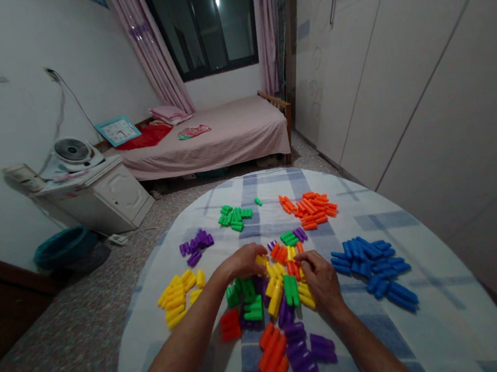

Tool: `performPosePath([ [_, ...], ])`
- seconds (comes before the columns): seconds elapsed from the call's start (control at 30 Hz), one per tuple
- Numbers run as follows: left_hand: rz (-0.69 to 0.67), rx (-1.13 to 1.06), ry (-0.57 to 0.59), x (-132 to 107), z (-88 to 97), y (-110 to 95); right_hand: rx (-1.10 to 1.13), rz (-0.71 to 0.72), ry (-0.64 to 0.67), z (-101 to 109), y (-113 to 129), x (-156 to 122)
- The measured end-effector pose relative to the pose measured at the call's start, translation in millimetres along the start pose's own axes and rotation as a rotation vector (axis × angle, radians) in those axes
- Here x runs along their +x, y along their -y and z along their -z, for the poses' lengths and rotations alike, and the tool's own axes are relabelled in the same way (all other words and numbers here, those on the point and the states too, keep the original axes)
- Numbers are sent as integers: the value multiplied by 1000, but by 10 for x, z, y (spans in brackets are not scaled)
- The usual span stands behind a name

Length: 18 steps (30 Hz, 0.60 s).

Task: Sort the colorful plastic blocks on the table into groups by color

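My left hand (249,261) reaches into the mixed pile of plastic tube-shaped building blocks, with its fingers closed around a yellow block (261,263). Across the pile, my right hand (322,278) has curled fingers, the index fingertip at the orange and yellow blocks (291,254). Whatever it grips is hidden. Between the hands lie yellow blocks (274,288) and a green block (291,290). Closer to me are orange blocks (273,357) and purple blocks (300,354). More green blocks (252,309) sit beside my left forearm.
Sorted by colour around the round table (162,365) are a yellow heap (176,297), purple heap (197,244), green heap (234,216), orange heap (315,209) and blue heap (371,261). Beyond stand a bed (232,130), a white cabinet (118,196) and a wardrobe (421,80).
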<state>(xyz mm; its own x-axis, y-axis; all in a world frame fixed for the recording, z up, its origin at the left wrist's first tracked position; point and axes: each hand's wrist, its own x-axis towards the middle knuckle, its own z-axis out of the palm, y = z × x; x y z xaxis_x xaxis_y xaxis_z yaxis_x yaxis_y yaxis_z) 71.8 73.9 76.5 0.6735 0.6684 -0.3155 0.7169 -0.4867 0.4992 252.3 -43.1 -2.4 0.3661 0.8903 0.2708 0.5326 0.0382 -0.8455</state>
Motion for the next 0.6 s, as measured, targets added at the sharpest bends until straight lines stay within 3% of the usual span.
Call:
performPosePath([
  [0.33,103,81,-126,12,-133,-52,-16,6,-7,3,-11,6],
  [0.6,-68,164,-67,-167,-147,-57,-21,11,-6,3,-4,6],
])
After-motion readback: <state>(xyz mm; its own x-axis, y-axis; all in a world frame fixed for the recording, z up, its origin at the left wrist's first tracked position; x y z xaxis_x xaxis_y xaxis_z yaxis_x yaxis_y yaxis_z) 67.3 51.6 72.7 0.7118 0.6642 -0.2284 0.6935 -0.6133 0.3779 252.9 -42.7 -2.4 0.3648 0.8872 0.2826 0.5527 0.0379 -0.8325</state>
